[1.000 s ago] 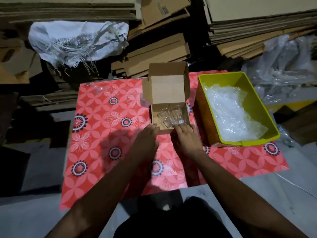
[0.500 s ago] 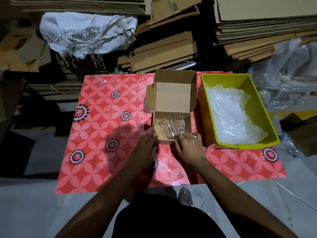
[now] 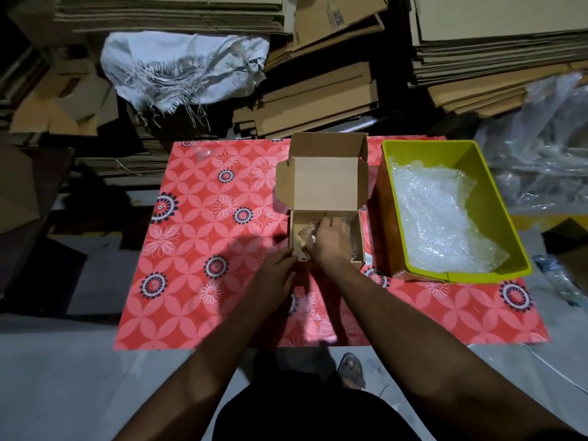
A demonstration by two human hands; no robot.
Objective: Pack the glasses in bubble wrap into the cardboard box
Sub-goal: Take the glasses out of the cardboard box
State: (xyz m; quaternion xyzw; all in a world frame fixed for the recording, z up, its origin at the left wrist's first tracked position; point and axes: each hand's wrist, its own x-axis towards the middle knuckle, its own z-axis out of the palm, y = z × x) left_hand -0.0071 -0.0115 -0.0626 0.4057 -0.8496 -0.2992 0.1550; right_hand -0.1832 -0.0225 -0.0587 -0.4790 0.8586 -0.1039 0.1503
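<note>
Settling the glasses [image 3: 307, 233] in the box [image 3: 327, 183]
My right hand [image 3: 331, 241] grips them; left hand [image 3: 276, 273], fingers loose, steadies the rim; I should press gently

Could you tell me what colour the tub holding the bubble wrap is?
Yellow-green tub, head view.

Patterned red mat [image 3: 203, 249]: flat on grey floor [image 3: 63, 377], white flower and dark ring motifs.
Yellow-green plastic bin [image 3: 496, 214]: on mat, right side.
White woven sack [image 3: 184, 71]: frayed threads hanging, lying against cardboard behind mat's far left corner.
Flattened cardboard stacks [image 3: 318, 97]: piled along far edge, more at top right [image 3: 493, 43].
Clear plastic sheeting [image 3: 547, 148]: crumpled heap right of bin, off mat.
Sandal [image 3: 351, 370]: on floor at mat's near edge, partly hidden.
Dark garment at bottom centre.
</note>
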